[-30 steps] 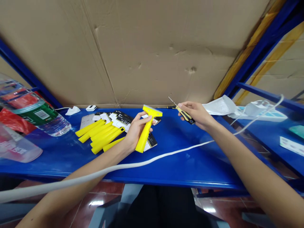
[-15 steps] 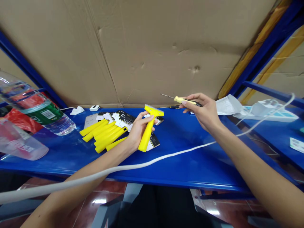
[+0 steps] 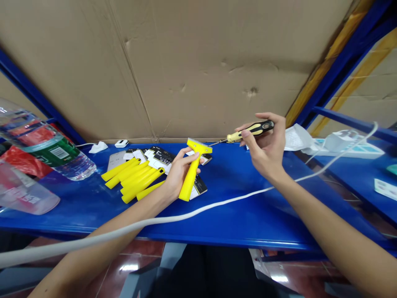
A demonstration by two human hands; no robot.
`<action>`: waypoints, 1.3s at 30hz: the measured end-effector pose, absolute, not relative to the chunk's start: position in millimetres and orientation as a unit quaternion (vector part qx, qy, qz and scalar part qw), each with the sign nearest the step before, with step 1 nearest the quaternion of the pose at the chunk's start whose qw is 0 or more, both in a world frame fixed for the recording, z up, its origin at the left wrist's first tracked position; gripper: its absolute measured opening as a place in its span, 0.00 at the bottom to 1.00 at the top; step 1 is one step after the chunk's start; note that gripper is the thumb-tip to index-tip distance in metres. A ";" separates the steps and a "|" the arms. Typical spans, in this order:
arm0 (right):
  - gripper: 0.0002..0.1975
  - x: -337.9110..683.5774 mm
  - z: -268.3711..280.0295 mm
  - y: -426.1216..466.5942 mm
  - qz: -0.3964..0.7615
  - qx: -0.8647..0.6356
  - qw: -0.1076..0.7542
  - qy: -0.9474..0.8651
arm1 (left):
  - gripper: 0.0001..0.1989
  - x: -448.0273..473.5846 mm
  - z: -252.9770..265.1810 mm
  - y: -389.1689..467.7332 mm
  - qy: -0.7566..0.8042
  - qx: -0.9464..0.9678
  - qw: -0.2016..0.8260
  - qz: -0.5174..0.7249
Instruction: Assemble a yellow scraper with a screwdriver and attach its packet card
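Observation:
My left hand is closed around a yellow scraper, its wide head with two screws tilted up and away from me. In my right hand is a screwdriver with a yellow and black handle, pinched between thumb and fingers. Its shaft points left and its tip is close to the right end of the scraper head; whether it touches a screw I cannot tell. Several yellow handles lie left of my left hand. Black and white printed cards lie behind and beneath them.
A white cable crosses in front of the blue table. At the left stand a water bottle and a translucent cup. A white power strip lies at the right. Cardboard closes off the back.
My right hand has turned the screwdriver and brought its tip down to the scraper head. My left hand keeps hold of the scraper nearly in place.

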State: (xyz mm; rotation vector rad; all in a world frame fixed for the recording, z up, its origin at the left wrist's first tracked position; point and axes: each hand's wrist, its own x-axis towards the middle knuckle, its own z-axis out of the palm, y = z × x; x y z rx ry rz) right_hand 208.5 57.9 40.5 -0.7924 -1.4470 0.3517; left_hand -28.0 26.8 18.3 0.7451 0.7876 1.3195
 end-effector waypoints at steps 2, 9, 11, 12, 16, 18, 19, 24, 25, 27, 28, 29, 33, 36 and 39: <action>0.27 205.9 40.4 55.2 0.170 -0.339 0.660 -0.649 | 0.25 -27.9 18.9 26.4 0.350 0.332 0.656 0.581; 0.26 205.4 39.5 55.7 0.177 -0.328 0.651 -0.661 | 0.25 -28.8 17.2 27.2 0.348 0.337 0.655 0.580; 0.27 206.2 38.8 56.5 0.175 -0.344 0.642 -0.662 | 0.26 -29.1 16.5 27.3 0.350 0.338 0.654 0.579; 0.27 206.7 38.2 56.9 0.177 -0.351 0.637 -0.663 | 0.26 -29.2 16.2 27.3 0.350 0.339 0.654 0.578; 0.28 209.2 35.1 59.0 0.173 -0.343 0.633 -0.672 | 0.26 -28.9 14.8 27.9 0.350 0.337 0.654 0.580; 0.27 210.5 34.6 59.3 0.159 -0.321 0.632 -0.687 | 0.26 -28.8 13.4 28.9 0.345 0.335 0.654 0.584; 0.27 211.0 34.7 59.0 0.154 -0.308 0.630 -0.695 | 0.26 -28.9 12.6 29.7 0.341 0.335 0.655 0.585; 0.36 209.9 35.9 55.3 0.207 -0.305 0.596 -0.714 | 0.28 -30.9 8.7 33.1 0.333 0.337 0.663 0.580; 0.38 209.0 35.7 54.5 0.215 -0.313 0.594 -0.709 | 0.28 -31.1 8.4 33.2 0.334 0.339 0.663 0.579; 0.37 207.3 35.1 53.6 0.210 -0.321 0.606 -0.697 | 0.27 -30.8 8.5 32.5 0.331 0.344 0.661 0.579; 0.37 206.7 34.7 53.5 0.202 -0.319 0.617 -0.691 | 0.26 -30.2 8.8 31.8 0.327 0.348 0.660 0.580; 0.36 206.3 34.4 53.6 0.193 -0.317 0.625 -0.687 | 0.25 -29.5 9.3 30.9 0.323 0.352 0.660 0.580; 0.32 206.8 34.3 54.8 0.164 -0.331 0.632 -0.681 | 0.25 -26.5 12.1 28.5 0.325 0.354 0.658 0.580; 0.32 206.6 35.0 54.8 0.192 -0.295 0.627 -0.695 | 0.28 -26.4 13.9 29.6 0.339 0.340 0.656 0.582; 0.31 204.7 35.1 53.0 0.217 -0.271 0.628 -0.697 | 0.28 -27.5 14.5 31.3 0.343 0.333 0.657 0.583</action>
